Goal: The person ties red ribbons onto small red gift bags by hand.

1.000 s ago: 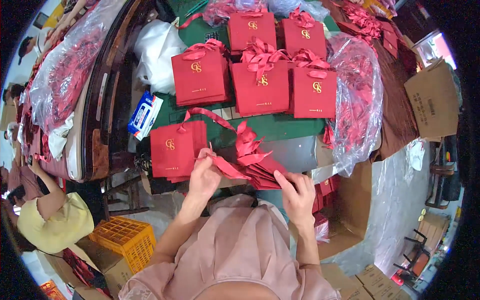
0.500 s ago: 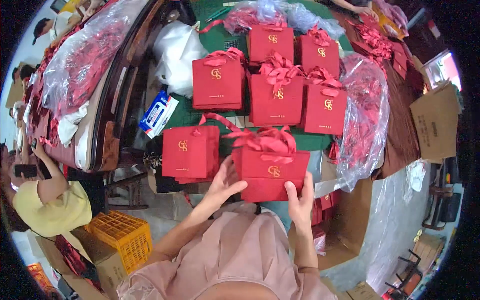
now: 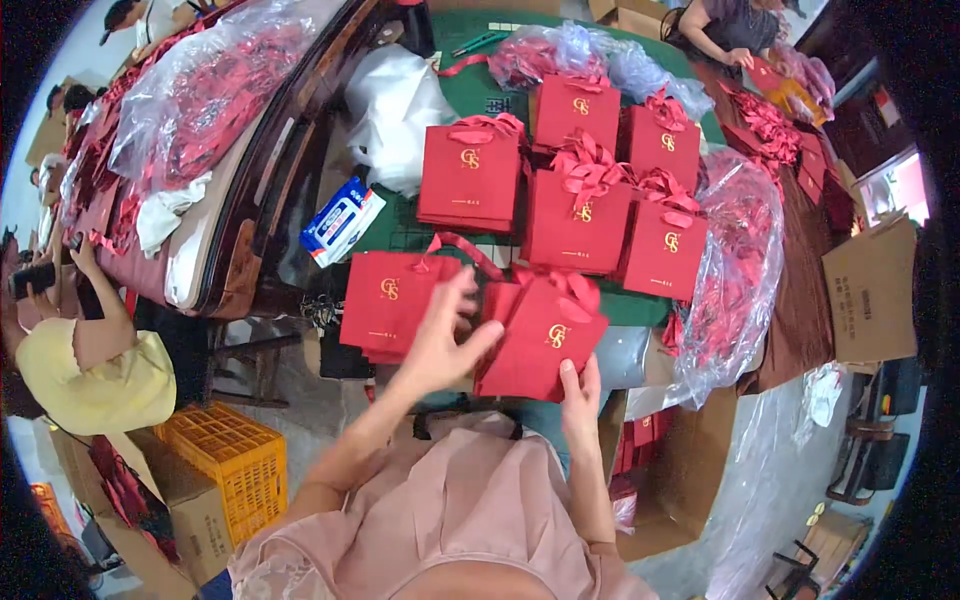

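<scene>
A small stack of red paper gift bags (image 3: 548, 340) with ribbon handles and a gold emblem is in front of me, fanned slightly out of line. My right hand (image 3: 582, 390) grips the stack's lower right corner, thumb on the front. My left hand (image 3: 447, 335) is off the stack at its left, fingers spread with nothing in them. Partly behind that hand lies another gift bag stack (image 3: 380, 300). Beyond, several more stacks of the same bags stand on the green table, among them one at the left (image 3: 468, 180) and one in the middle (image 3: 578, 225).
A wipes packet (image 3: 342, 222) and white plastic bag (image 3: 395, 110) lie at the left. Clear plastic with red ribbons (image 3: 745, 280) hangs over the right edge. Below it stands an open carton (image 3: 690, 470). A yellow crate (image 3: 240, 460) is lower left. Co-workers sit at both sides.
My left hand has let go of the held bags and moved up and left. The stack has tilted and fanned out in my right hand. The whole view has shifted slightly.
</scene>
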Demonstrator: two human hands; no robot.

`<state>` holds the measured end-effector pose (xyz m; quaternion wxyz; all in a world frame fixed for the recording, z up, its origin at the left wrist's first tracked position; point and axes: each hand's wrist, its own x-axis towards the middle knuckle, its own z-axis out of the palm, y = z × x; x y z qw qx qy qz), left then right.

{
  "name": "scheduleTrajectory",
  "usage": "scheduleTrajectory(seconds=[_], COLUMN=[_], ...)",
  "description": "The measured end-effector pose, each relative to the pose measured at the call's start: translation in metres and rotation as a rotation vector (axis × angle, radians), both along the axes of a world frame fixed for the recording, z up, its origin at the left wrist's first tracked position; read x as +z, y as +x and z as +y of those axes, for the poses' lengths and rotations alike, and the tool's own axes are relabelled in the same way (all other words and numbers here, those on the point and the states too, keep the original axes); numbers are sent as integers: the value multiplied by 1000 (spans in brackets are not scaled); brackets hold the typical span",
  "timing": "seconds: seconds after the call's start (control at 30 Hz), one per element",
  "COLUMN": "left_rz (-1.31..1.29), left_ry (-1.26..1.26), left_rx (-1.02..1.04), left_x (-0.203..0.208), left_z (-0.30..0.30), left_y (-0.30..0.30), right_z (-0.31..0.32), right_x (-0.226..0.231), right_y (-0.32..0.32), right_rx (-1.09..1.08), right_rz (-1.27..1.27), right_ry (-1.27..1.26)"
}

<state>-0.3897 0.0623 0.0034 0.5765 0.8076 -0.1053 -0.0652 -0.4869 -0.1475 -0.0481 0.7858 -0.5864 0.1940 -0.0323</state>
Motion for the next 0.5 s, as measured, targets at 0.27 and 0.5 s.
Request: scheduleTrajectory(seconds=[0.27, 0.5], left_rz=[-442, -482], left_ry=[838, 693], left_rx=[96, 127], left_x=[-17, -52], left_z=[48, 51], left_y=[88, 90], right_z=[-15, -13], right_x=[10, -5], right_y=[-15, -17], right_rx=[-160, -167], right_rz=[16, -66], right_ry=[-68, -234])
